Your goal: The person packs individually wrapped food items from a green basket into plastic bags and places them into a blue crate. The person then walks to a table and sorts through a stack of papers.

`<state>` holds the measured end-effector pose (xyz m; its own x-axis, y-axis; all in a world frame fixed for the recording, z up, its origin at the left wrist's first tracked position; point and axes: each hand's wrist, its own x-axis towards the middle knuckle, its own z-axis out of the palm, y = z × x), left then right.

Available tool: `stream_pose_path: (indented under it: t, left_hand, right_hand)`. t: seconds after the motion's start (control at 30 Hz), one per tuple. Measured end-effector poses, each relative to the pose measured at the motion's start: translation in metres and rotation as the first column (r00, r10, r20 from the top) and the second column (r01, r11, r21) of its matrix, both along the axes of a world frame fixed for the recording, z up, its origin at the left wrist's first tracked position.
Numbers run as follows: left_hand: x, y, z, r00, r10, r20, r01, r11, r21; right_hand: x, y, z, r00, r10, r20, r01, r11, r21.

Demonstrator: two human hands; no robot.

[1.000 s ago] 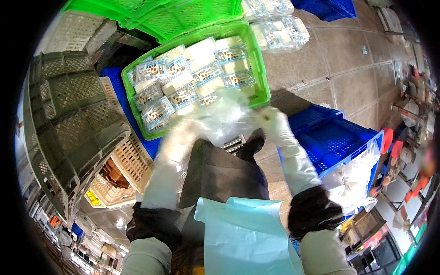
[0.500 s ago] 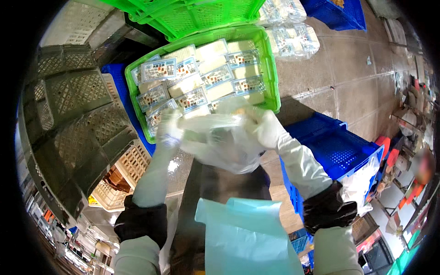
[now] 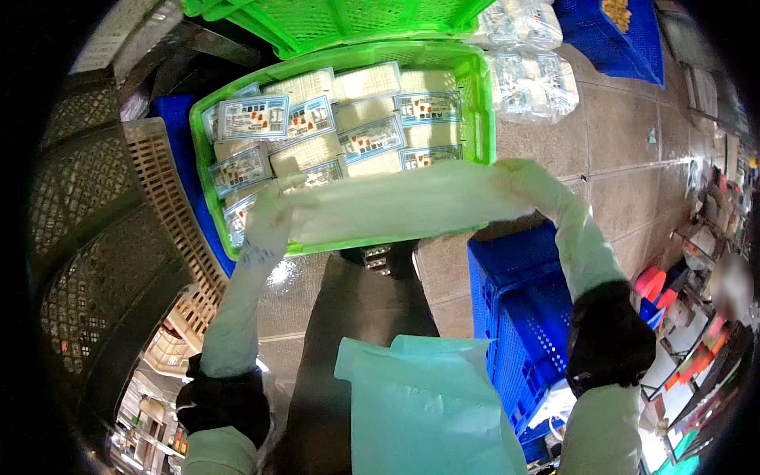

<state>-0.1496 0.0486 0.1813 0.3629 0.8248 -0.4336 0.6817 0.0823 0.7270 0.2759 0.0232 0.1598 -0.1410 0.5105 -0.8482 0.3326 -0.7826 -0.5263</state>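
Observation:
A translucent plastic bag (image 3: 404, 202) is stretched sideways between my gloved hands, blurred by motion. My left hand (image 3: 277, 207) grips its left end, and my right hand (image 3: 518, 184) closes on its right end. Both hands are over the near side of a bright green crate (image 3: 484, 119). Inside that crate lie several pale blocks in clear wrapping, such as the pack (image 3: 255, 116) with a blue-edged label on its face. Part of the nearest row is hidden behind the bag and my left hand.
Another green crate (image 3: 364, 20) stands beyond the first. Clear-wrapped bundles (image 3: 534, 83) lie to its right, near a blue crate (image 3: 613, 39). Blue crates (image 3: 526, 317) stand below my right forearm. Dark mesh crates (image 3: 87, 206) and a beige crate (image 3: 170, 190) line the left.
My hands have moved apart, the right one going right and up. The bag, bunched and hanging before, is now pulled out into a wide flat band. The whole view has shifted slightly.

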Motion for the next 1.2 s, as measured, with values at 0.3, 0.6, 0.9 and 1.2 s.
stream_pose_path:
  t: [0.3, 0.6, 0.9, 1.2]
  left_hand:
    - [0.047, 0.000, -0.119, 0.948, 0.305, 0.096, -0.299, 0.952, -0.070]
    - [0.094, -0.031, -0.143, 0.991, 0.122, 0.054, -0.124, 0.992, 0.021]
    - [0.101, -0.026, -0.146, 0.877, 0.226, 0.425, -0.222, 0.973, -0.060]
    - [0.095, -0.022, -0.149, 0.803, 0.233, 0.548, -0.189, 0.972, -0.136]
  right_hand:
    - [-0.047, 0.109, -0.045, 0.746, 0.356, 0.563, -0.629, 0.654, 0.421]
    - [-0.166, 0.172, -0.191, 0.232, 0.130, 0.964, -0.940, 0.285, 0.188]
    - [-0.129, 0.067, -0.076, 0.887, 0.268, 0.376, -0.434, 0.762, 0.481]
    - [-0.133, 0.085, -0.099, 0.598, 0.287, 0.748, -0.775, 0.448, 0.447]
